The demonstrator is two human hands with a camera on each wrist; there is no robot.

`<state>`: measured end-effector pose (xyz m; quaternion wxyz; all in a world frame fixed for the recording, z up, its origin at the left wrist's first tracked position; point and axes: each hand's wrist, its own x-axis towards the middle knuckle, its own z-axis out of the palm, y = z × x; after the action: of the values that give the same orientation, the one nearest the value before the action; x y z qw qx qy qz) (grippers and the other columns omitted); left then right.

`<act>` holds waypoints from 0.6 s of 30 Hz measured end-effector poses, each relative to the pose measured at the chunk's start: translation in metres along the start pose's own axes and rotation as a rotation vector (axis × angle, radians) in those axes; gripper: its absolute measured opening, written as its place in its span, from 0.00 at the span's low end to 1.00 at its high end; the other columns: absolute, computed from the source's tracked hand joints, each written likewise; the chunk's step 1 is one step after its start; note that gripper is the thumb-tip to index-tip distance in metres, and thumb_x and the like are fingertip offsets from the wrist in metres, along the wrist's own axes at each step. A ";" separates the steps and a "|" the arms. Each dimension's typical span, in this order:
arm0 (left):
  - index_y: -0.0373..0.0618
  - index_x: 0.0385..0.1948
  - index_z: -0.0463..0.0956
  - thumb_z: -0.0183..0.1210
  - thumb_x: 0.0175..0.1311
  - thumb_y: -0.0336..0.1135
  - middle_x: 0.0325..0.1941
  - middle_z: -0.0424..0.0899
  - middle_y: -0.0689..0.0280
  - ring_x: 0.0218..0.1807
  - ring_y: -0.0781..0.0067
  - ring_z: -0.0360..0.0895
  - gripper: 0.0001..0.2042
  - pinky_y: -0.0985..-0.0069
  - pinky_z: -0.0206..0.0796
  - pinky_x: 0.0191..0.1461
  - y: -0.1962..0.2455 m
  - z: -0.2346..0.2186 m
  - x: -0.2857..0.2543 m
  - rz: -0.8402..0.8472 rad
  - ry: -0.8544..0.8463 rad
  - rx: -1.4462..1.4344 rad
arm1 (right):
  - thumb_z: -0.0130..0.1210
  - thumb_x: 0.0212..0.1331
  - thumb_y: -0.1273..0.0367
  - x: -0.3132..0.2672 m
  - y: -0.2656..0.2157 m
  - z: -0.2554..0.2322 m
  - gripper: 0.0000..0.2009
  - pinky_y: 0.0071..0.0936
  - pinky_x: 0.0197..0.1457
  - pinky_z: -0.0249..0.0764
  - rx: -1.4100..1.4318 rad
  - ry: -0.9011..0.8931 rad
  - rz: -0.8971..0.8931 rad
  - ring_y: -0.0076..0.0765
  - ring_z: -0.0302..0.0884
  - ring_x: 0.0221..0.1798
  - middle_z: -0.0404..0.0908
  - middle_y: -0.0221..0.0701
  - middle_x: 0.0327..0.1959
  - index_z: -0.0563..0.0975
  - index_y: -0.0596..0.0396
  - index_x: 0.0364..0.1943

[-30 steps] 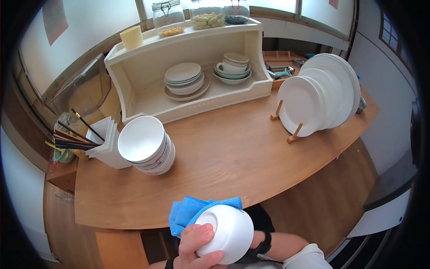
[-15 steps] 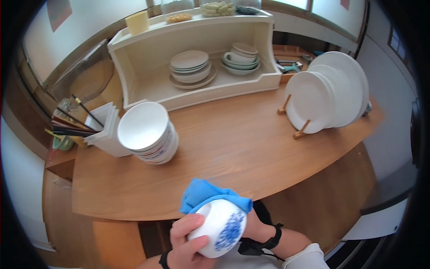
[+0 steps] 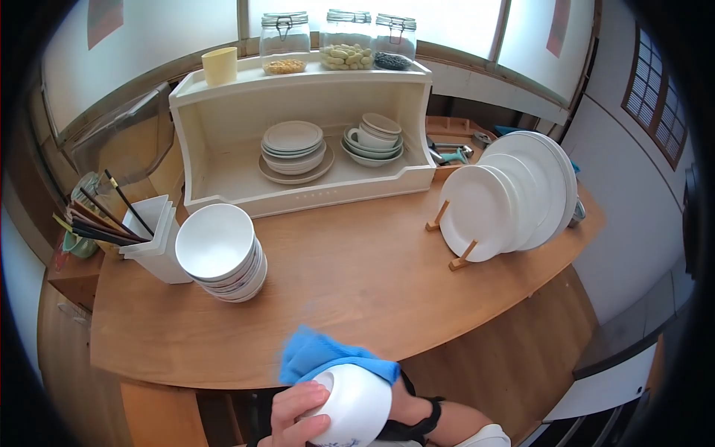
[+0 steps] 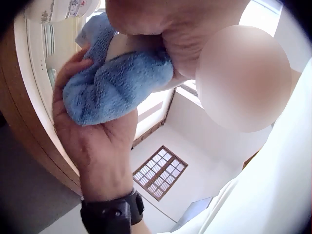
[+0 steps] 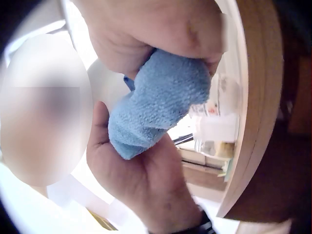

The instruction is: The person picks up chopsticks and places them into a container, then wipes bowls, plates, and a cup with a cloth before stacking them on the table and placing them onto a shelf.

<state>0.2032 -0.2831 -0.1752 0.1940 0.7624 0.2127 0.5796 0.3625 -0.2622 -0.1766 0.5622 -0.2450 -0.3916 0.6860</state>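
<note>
White bowl gripped by left hand, blue cloth clutched in right hand

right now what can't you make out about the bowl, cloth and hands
- Bowl inside: head view shows only its outer wall, and the blue cloth covers the rim.
- Right hand: head view, hidden behind bowl and cloth.
- Left hand: cut off by the bottom edge.
- Bowl's blue pattern: barely visible at that edge.
- Wrist views: a blurred patch blocks part.
</note>
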 end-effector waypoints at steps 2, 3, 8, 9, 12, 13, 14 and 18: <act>0.39 0.55 0.64 0.60 0.53 0.29 0.56 0.70 0.44 0.53 0.47 0.72 0.25 0.50 0.64 0.60 0.006 -0.006 0.009 0.021 -0.039 0.078 | 0.60 0.56 0.72 0.009 -0.022 -0.013 0.18 0.34 0.51 0.76 -0.558 -0.103 -0.507 0.39 0.79 0.48 0.78 0.43 0.49 0.72 0.60 0.51; 0.39 0.55 0.64 0.60 0.53 0.29 0.56 0.70 0.44 0.53 0.47 0.72 0.25 0.50 0.64 0.60 0.010 -0.007 0.014 0.020 -0.033 0.083 | 0.60 0.56 0.72 0.012 -0.032 -0.013 0.18 0.34 0.51 0.76 -0.558 -0.111 -0.505 0.39 0.79 0.48 0.78 0.43 0.49 0.72 0.60 0.51; 0.39 0.53 0.66 0.60 0.52 0.27 0.55 0.71 0.49 0.54 0.48 0.71 0.24 0.53 0.63 0.61 0.024 -0.014 0.032 0.011 -0.064 0.076 | 0.60 0.56 0.72 -0.005 0.001 -0.009 0.13 0.32 0.51 0.75 -0.706 -0.026 -0.586 0.35 0.78 0.48 0.78 0.40 0.48 0.73 0.57 0.45; 0.39 0.53 0.66 0.60 0.52 0.27 0.55 0.71 0.49 0.54 0.48 0.71 0.24 0.54 0.63 0.60 0.024 -0.016 0.035 -0.053 -0.102 0.036 | 0.59 0.57 0.72 -0.011 0.018 -0.004 0.15 0.31 0.54 0.74 -0.354 0.062 -0.188 0.34 0.77 0.50 0.78 0.38 0.49 0.72 0.56 0.48; 0.40 0.53 0.67 0.61 0.53 0.29 0.56 0.71 0.50 0.56 0.48 0.70 0.24 0.55 0.63 0.59 0.015 -0.014 0.028 -0.142 -0.113 -0.017 | 0.58 0.59 0.71 -0.014 0.035 -0.007 0.17 0.31 0.57 0.73 -0.048 0.076 0.186 0.33 0.76 0.54 0.78 0.35 0.50 0.72 0.57 0.52; 0.41 0.54 0.66 0.62 0.53 0.30 0.56 0.70 0.50 0.56 0.47 0.70 0.25 0.55 0.62 0.60 0.013 -0.013 0.025 -0.144 -0.122 -0.013 | 0.58 0.59 0.72 -0.016 0.037 -0.008 0.17 0.31 0.58 0.73 -0.102 0.014 0.164 0.33 0.75 0.54 0.78 0.35 0.51 0.73 0.57 0.53; 0.41 0.54 0.66 0.62 0.53 0.30 0.56 0.70 0.50 0.56 0.47 0.70 0.25 0.55 0.62 0.60 0.009 -0.009 0.019 -0.146 -0.134 -0.019 | 0.57 0.60 0.71 -0.013 0.026 -0.012 0.17 0.34 0.58 0.73 0.013 -0.003 0.204 0.36 0.75 0.55 0.78 0.37 0.52 0.72 0.59 0.53; 0.44 0.57 0.63 0.61 0.56 0.32 0.59 0.67 0.50 0.58 0.47 0.69 0.26 0.49 0.60 0.63 0.006 -0.003 0.015 0.080 -0.073 0.015 | 0.60 0.56 0.73 0.010 -0.012 -0.024 0.20 0.40 0.49 0.77 -0.691 -0.061 -0.818 0.46 0.80 0.46 0.77 0.47 0.50 0.70 0.60 0.53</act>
<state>0.2045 -0.2797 -0.1595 0.1724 0.7924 0.1792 0.5570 0.3857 -0.2460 -0.1793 0.6586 -0.2228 -0.6743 0.2488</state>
